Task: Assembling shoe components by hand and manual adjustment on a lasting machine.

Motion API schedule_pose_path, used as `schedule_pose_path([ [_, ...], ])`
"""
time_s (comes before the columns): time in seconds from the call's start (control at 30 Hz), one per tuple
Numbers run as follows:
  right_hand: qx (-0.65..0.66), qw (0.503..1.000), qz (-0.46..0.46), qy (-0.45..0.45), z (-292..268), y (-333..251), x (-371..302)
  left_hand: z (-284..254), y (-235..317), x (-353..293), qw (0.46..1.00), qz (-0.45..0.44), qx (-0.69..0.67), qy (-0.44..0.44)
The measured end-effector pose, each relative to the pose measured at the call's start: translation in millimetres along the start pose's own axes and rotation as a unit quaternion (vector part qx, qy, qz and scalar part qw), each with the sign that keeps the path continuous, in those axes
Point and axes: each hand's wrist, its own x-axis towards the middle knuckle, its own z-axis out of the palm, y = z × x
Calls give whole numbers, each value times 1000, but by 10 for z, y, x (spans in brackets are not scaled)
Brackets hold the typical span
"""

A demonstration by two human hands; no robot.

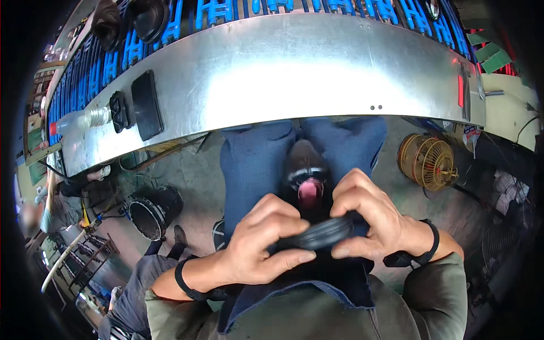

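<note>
Pinched from its left end by my left hand (263, 241) is a black curved piece (327, 233) with a ridged edge, resembling a shoe sole. My right hand (368, 218) grips the same piece at its other end, thumb below and fingers above. Just beyond it, a glossy black shoe (306, 161) rests between my thighs, its pink inside (310, 192) showing. Whether the piece touches the shoe I cannot tell. Dark blue cloth (294, 300) lies across my lap.
A metal bench (255, 73) curves ahead, bearing a phone (147, 105), a black crumpled item (119, 111) and a plastic bottle (79, 122). Blue racks (215, 11) with dark shoes (147, 20) stand behind. A black bucket (153, 212), another person's leg (139, 289) and a wicker cage (428, 161) flank me.
</note>
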Motion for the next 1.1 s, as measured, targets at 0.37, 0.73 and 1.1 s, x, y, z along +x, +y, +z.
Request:
schedule_pose_path([
  [0.37, -78, 986, 133, 67, 0, 220, 225, -123, -133, 411, 989, -106, 107, 7],
  [0.73, 264, 956, 127, -2, 184, 25, -38, -58, 195, 70, 995, 53, 72, -49],
  [1.1, 69, 983, -125, 113, 847, -186, -569, 560, -206, -467, 992, 104, -34, -65],
])
